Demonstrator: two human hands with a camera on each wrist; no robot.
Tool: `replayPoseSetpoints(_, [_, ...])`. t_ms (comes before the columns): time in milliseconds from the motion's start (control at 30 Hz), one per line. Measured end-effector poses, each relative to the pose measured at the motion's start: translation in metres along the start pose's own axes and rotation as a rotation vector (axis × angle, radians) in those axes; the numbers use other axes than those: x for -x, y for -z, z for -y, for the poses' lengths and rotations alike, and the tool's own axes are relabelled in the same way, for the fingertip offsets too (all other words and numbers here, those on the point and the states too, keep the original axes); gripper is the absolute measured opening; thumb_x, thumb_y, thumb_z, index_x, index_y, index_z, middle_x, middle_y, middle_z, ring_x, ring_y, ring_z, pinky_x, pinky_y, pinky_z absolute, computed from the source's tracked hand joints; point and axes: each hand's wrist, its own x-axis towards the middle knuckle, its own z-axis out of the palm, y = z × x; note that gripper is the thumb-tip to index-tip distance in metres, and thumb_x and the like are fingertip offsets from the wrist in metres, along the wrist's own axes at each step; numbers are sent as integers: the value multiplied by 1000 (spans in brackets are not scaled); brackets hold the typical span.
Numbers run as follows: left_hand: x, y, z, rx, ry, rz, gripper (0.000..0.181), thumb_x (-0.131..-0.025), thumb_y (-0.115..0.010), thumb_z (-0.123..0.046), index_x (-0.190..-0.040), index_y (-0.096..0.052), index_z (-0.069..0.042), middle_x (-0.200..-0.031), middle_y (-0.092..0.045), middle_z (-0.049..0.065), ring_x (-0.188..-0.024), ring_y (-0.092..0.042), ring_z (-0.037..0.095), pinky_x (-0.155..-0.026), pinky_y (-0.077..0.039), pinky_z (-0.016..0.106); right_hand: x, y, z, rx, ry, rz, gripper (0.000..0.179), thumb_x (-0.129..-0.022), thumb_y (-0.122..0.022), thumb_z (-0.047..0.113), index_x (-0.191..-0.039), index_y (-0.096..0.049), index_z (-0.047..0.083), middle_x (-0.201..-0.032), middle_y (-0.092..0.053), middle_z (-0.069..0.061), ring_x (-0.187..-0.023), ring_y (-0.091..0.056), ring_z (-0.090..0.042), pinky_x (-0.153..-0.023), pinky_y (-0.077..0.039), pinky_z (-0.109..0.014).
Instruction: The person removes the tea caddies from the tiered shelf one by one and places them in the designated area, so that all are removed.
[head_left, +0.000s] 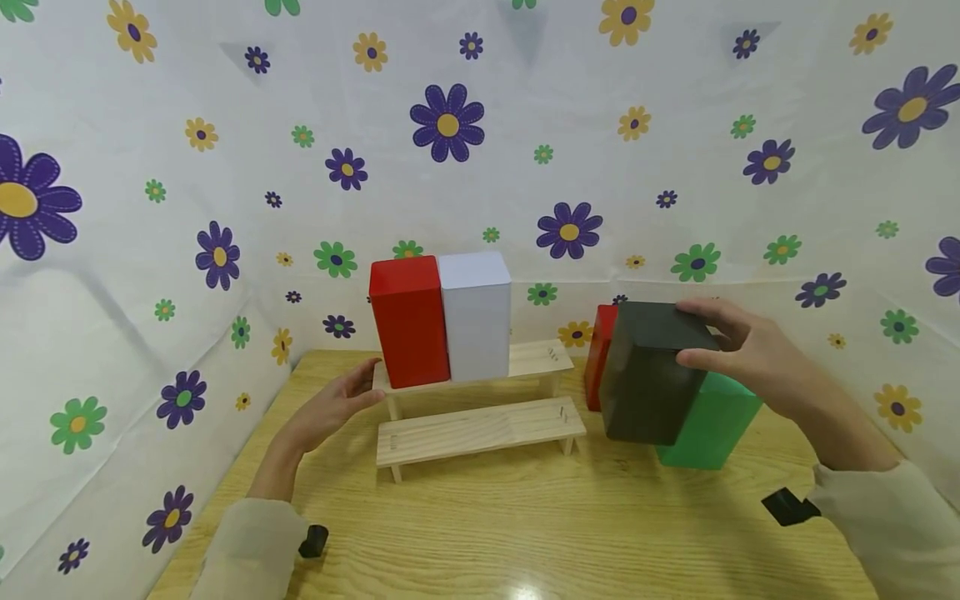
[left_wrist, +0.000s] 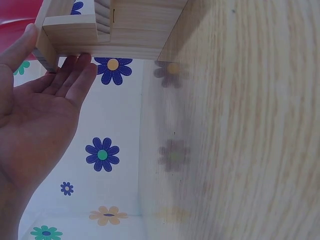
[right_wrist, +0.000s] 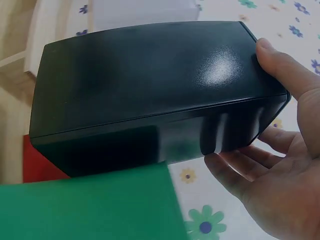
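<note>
My right hand [head_left: 772,367] grips a black box [head_left: 656,375] near its top, thumb on one side and fingers on the other. That box is tilted, in front of a red box [head_left: 596,358] and partly over a green box [head_left: 712,425]. At the left end of a two-step wooden stand [head_left: 480,429], my left hand [head_left: 330,408] holds the upper board, its thumb and fingers on opposite sides. On that board, another red box [head_left: 409,325] and a white box [head_left: 476,321] stand upright side by side. The right wrist view shows the black box [right_wrist: 150,85] close up.
The stand is on a wood-grain table [head_left: 450,533]. White cloth with printed flowers [head_left: 480,192] hangs behind and along both sides. The green and red boxes stand close together right of the stand.
</note>
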Motion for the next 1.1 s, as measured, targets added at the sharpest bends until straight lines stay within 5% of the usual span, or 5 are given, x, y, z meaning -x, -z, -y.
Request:
replayPoseSetpoints(200, [0,0,0,-7,1,0,82,-106,-60,-33,-165,-12,-3,-170,-18,19,-153,-25,43,-120,-27,57,2,-6,-8,14,-37,28,62,-97,-74,13,-152,-46,7,-146,-48,-10,-112,-59,4,-84,-54,-16])
replayPoseSetpoints(433, [1,0,0,-18,2,-2,82,-106,-59,-34,-165,-12,-3,-170,-18,20,-153,-24,43,-120,-27,57,2,-10,-10,98,-64,63,69,-96,-77,21,-155,-44,8,-154,-40,-22,-121,-59,-43,-82,-52,-15])
replayPoseSetpoints(600, [0,0,0,-11,5,-1,82,-106,-60,-34,-165,-12,-3,-170,-19,20,-152,-26,43,-120,-27,58,0,-15,-13,177,-23,65,69,-94,-79,24,-152,-47,6,-153,-38,-19,-127,-51,-44,-87,-47,-12])
replayPoseSetpoints(833, [-1,-1,2,12,2,4,81,-107,-59,-33,-165,-11,-2,-169,-19,20,-151,-27,43,-120,-26,59,1,-19,-17,275,7,44,70,-92,-81,30,-150,-50,7,-148,-41,-21,-128,-48,-49,-97,-45,-70])
replayPoseSetpoints(1100, [-1,0,3,20,-1,6,81,-107,-59,-32,-165,-11,-3,-170,-18,19,-152,-26,43,-120,-25,58,1,-18,-22,317,44,36,70,-89,-83,29,-146,-53,3,-142,-50,-22,-128,-47,-47,-97,-38,-77])
